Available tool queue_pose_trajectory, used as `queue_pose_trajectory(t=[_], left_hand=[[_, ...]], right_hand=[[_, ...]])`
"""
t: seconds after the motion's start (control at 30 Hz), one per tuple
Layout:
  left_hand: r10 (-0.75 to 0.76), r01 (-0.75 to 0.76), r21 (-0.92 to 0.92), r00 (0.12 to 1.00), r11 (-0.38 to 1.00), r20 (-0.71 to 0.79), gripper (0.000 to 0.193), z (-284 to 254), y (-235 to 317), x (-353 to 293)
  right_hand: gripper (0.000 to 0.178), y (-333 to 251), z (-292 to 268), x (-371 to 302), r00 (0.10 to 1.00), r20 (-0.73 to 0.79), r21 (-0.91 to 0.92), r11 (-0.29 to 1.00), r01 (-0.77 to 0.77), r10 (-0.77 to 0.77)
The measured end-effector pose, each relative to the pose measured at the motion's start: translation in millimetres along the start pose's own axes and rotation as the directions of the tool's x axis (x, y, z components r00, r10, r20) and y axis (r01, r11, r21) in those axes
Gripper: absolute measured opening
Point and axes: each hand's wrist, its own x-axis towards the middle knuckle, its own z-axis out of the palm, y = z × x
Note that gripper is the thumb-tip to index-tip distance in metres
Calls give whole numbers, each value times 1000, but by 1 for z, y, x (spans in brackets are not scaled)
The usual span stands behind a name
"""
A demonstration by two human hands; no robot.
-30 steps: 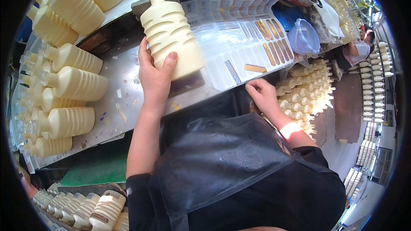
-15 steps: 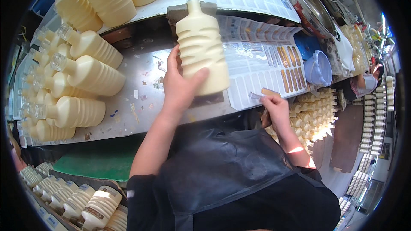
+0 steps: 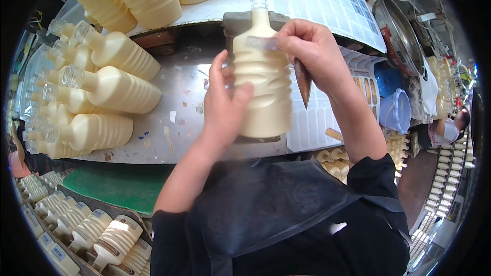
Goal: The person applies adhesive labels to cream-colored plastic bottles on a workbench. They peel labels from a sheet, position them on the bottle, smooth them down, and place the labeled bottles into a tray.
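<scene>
Though clear-necked, an opaque ridged bottle (image 3: 266, 89)

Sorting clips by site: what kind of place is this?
Probably a bottle workshop or factory: matching cream bottles crowd the left of the metal worktable, a label-like sheet lies on the shelf behind, and the right hand holds a small strip over another bottle.

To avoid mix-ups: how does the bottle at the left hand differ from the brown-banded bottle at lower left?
The worked bottle points its neck toward the picture's top; the banded bottle points toward lower left. The worked bottle shows no brown band; the banded bottle wears one. Both are pale and ridged.
</scene>
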Motion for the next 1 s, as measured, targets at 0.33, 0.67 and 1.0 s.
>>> queue_pose_trajectory(t=[0.33, 0.67, 1.0], left_hand=[[28, -37, -150, 998, 988, -59, 25, 12, 15, 62], [-41, 16, -350, 997, 937, -63, 30, 12, 16, 58], [-6, -23, -281, 995, 960, -104, 32, 14, 11, 56]], right_hand=[[16, 24, -18, 5, 999, -5, -86, 996, 34, -34], [11, 33, -19, 10, 998, -2, -81, 995, 64, -65], [12, 34, -17, 9, 999, -30, -85, 996, 15, -17]])
